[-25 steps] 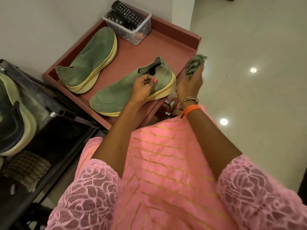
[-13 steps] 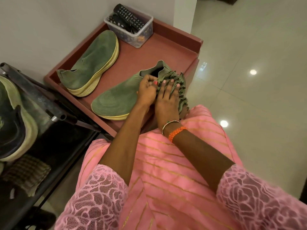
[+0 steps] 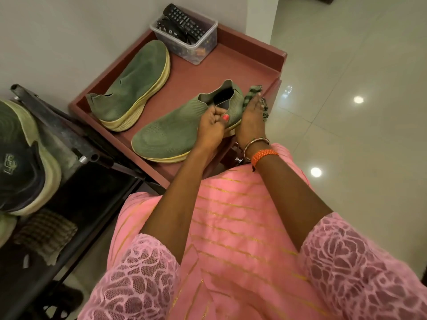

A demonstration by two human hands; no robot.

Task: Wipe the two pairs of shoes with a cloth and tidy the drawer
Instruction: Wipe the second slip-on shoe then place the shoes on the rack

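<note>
Two green knit shoes (image 3: 129, 86) lie on the red cabinet top (image 3: 208, 72), the near shoe (image 3: 171, 132) pinched at its soft, light collar by the left hand (image 3: 211, 128) while a cloth (image 3: 250, 94) is pressed to its heel by the right hand (image 3: 250, 121).
</note>
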